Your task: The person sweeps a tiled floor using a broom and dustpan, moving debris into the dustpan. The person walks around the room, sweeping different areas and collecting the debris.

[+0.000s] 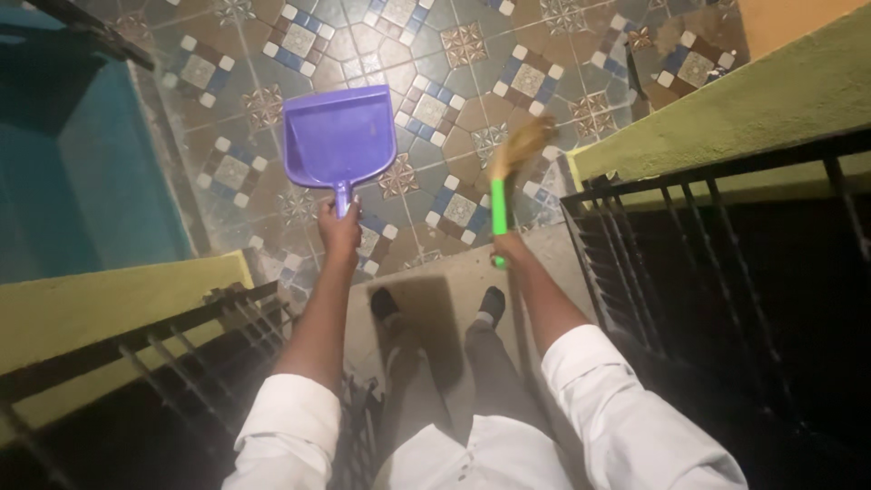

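left grip: we see the left hand (339,229) fisted tight round the short handle of the purple dustpan (338,134)
right grip: right hand (510,247) wrapped shut on the green broom handle (498,216)
dustpan hold: pan out front at arm's length, mouth away from us, over the patterned tile floor (435,54)
broom hold: straw head (522,145) blurred, up and forward, beside the pan
surroundings: feet on grey step (454,272), black railings (708,263) either side

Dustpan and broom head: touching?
Apart. The head view shows patterned floor tiles between the purple dustpan in the left hand and the broom in the right hand.
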